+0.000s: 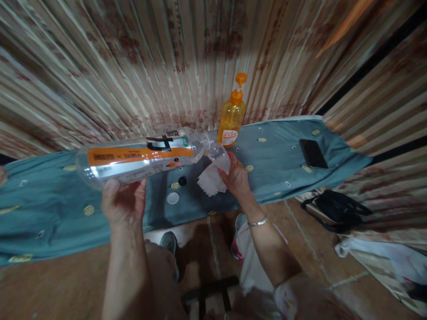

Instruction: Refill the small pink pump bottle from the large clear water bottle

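Observation:
My left hand [123,200] grips a large clear plastic bottle [140,159] with an orange label band, held sideways with its neck pointing right. My right hand [235,175] is closed on a crumpled white tissue [211,180] pressed against the bottle's neck. Both are held over a narrow table covered in a teal cloth [60,200]. Below the bottle, a small black cap [182,180] and a white round lid [172,198] lie on the cloth.
An orange pump dispenser bottle [231,115] stands at the back of the table near a striped curtain [133,66]. A black phone [312,153] lies on the cloth at the right. On the tiled floor to the right sit a black bag [336,209] and light cloth [376,253].

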### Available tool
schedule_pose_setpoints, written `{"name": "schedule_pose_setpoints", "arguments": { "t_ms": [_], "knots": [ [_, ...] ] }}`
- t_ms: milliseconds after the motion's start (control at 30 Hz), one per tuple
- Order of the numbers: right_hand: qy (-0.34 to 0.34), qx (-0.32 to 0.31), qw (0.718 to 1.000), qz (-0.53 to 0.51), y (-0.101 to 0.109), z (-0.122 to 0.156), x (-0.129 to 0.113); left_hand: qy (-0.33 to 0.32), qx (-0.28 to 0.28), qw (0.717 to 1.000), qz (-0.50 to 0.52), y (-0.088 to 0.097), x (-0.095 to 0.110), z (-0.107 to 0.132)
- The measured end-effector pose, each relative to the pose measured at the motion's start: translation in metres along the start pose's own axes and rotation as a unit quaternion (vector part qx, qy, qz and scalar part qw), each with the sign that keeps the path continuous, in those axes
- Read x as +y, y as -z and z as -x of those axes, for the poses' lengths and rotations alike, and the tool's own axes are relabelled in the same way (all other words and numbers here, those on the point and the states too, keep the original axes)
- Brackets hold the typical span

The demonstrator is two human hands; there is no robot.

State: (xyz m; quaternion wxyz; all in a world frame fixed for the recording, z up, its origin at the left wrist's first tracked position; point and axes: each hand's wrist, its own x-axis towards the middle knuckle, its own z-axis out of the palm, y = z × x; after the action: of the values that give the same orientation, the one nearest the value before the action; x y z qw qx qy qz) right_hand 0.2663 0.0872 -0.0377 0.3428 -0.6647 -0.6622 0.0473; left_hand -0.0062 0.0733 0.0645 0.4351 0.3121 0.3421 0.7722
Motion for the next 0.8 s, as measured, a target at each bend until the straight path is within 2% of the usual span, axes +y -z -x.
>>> {"name": "schedule_pose_setpoints", "arguments": {
  "t_ms": [167,400,800],
  "knots": [
    [0.012,0.007,1.000,-0.002,-0.0013,0.0007,0.0016,0.004,-0.002,1.000,0.003,0.0012,-0.0001,-0.0005],
    [-0.004,-0.014,1.000,0.012,0.0013,0.0008,-0.0018,0.001,-0.004,1.000,0.004,-0.0002,0.0001,0.0000],
    [-0.001,0.000,1.000,0.001,-0.0008,0.0008,0.0007,0.007,0.013,1.000,-0.006,-0.0022,0.0001,0.0015]
  ]
}}
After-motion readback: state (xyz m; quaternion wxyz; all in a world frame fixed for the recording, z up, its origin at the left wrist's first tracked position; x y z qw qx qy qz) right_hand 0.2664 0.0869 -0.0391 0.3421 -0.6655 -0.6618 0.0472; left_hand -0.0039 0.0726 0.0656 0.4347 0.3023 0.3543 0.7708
